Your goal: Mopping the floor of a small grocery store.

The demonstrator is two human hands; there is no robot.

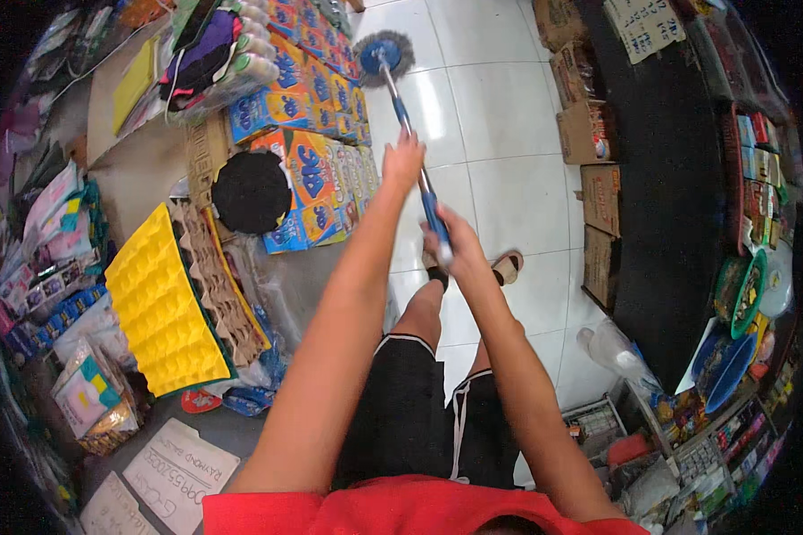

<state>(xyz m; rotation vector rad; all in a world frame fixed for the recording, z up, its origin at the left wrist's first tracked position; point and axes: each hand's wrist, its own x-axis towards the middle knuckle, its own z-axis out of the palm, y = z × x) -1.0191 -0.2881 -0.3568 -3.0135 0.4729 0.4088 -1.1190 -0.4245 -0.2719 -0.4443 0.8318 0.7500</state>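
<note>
A spin mop (397, 100) with a blue and metal handle slants away from me. Its round mop head (383, 57), a blue disc ringed by grey fibres, lies on the white tiled floor (508, 120) beside the stacked boxes. My left hand (405, 159) grips the shaft around its middle. Lower down, near the handle's end, my right hand (460, 242) is closed around the blue grip. The lower end of the handle shows whitish by my right wrist.
Stacked detergent boxes (308, 170), a round black seat or lid (251, 192) and yellow egg trays (164, 307) line the left. Cardboard boxes (601, 200) stand under a black counter (666, 180) at right. Green (749, 294) and blue basins (728, 373) sit at its far side.
</note>
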